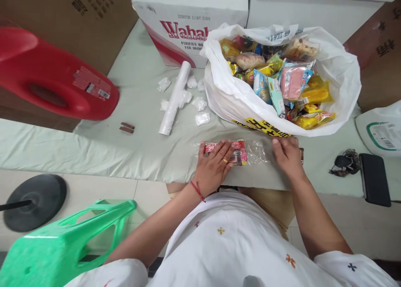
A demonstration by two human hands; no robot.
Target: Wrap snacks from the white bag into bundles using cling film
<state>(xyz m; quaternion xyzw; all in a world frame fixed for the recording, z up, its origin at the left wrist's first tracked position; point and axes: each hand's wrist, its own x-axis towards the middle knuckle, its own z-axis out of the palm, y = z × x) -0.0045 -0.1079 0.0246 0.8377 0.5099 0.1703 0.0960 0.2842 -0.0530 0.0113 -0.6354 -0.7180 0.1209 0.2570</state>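
Observation:
My left hand lies flat, fingers stretched out, on a clear plastic wrapper with red and pink printed parts on the cloth-covered table. The wrapper's crinkled clear end reaches toward my right hand. Its fingers are curled, and whatever is in them is hidden. A dark brown printed edge shows at the right side of that hand; the rest of it is covered. Just beyond both hands stands a white plastic bag full of packaged snacks.
Left of the bag lie a white roll, crumpled clear wrappers and brown strips. A red jug stands far left, a Wahaha carton behind. Right are a black phone and dark crumpled item. A green stool stands below.

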